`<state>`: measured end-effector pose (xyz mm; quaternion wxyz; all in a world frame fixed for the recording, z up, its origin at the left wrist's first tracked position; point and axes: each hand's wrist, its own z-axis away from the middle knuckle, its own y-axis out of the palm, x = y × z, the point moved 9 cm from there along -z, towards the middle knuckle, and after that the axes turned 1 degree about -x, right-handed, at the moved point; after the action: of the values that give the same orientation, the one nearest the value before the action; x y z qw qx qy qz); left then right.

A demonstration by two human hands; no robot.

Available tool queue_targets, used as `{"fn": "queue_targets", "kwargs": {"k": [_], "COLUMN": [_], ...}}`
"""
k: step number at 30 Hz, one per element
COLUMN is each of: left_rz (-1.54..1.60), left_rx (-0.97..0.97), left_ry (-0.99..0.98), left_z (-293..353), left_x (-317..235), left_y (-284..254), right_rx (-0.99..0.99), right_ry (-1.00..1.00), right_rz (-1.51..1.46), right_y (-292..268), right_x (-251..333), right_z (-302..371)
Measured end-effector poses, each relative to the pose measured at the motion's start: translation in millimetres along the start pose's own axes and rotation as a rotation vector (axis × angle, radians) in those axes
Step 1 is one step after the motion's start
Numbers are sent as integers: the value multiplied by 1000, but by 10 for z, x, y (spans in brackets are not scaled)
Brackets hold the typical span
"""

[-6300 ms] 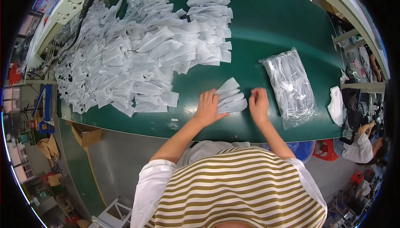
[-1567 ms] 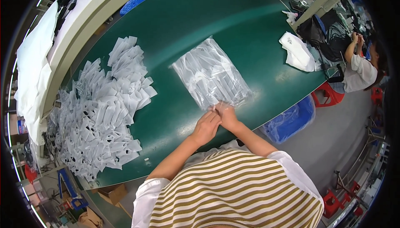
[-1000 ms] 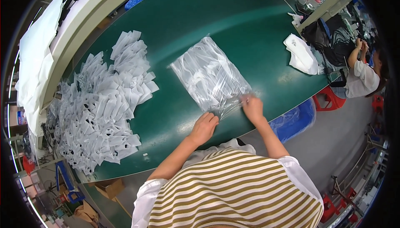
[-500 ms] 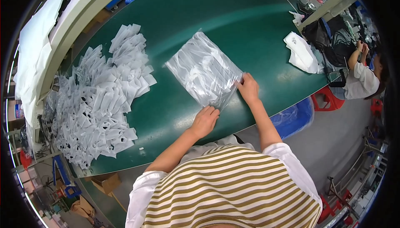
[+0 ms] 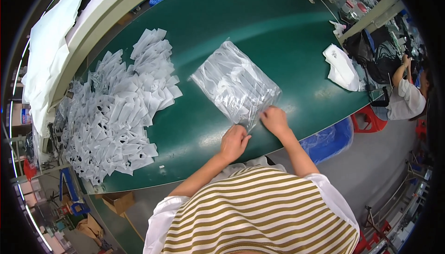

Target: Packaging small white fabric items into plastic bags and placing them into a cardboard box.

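A large clear plastic bag [image 5: 232, 80] lies flat on the green table in front of me, filled with several small whitish packets. Its near end is bunched together between my hands. My left hand [image 5: 235, 143] pinches the gathered plastic at the near corner, fingers closed. Slightly blurred, my right hand [image 5: 275, 121] is closed at the bag's near right edge, with its fingertips on the loose plastic. Left of the bag spreads a big heap of small whitish translucent packets [image 5: 123, 115], some showing dark spots.
A folded white bundle [image 5: 341, 68] lies at the table's right side, near dark bags [image 5: 359, 50]. Beyond the right edge stand a blue bin [image 5: 329, 142] lined with plastic and a red stool [image 5: 368, 118]. A co-worker [image 5: 404, 98] sits at far right. A cardboard box [image 5: 118, 201] is below the table's left.
My right hand has slid along the near edge toward my left hand, and the bag's near end is now more bunched. The view has shifted slightly.
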<state>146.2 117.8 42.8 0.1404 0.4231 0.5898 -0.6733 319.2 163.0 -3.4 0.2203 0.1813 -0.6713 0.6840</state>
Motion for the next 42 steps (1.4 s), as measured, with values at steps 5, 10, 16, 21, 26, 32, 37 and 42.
{"fn": "queue_targets", "kwargs": {"k": [5,10,16,21,26,32,37,42], "left_rz": [188,170,231,98,62,-4,95,929], "left_rx": [-274,-346,-228,-94,-47,-19,-142,-289], "left_ry": [-549,-593,-513,-500,-458,-510,-570,-819], "left_z": [249,37,109,27,-141,-50,-30,125], "left_x": [633,660,814,554,465,768,857,792], "left_y": [26,265,403,360,443,523,808,585], "right_rx": [-566,-401,-308,-506,-150,-275,-180,-226], "right_ry": [116,31,290,-640,-606,-540,-56,-78], "right_rz": [-35,-338,14,-40,173,-11,164,-111], "right_y": [-809,-599,-606,-1263,-181,-460,-448,-241], "right_x": [-143,-538,-548,1772,1487,958,-410,-879], "right_z": [-27,-380,-193,-131,-575,-421,-109,-537]}}
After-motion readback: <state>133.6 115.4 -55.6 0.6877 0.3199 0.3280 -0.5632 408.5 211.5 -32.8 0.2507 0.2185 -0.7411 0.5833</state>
